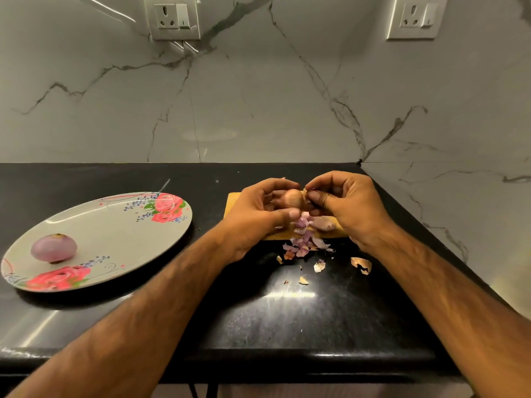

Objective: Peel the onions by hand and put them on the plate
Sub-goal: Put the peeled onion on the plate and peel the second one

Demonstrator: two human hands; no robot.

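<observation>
Left hand (257, 218) cups a brown-skinned onion (293, 198), right hand (346, 209) pinching its skin. Peel scraps (301, 246) litter the black counter (258, 317); a peeled onion (54, 248) sits on the plate (120, 228), marble wall (258, 96) behind.

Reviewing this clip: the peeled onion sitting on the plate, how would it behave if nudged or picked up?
The peeled onion looks rounded and rests on a smooth, shallow plate, so a nudge would probably roll it. Its bare surface looks smooth, so likely a bit slippery. It holds its shape, so probably firm.
</observation>
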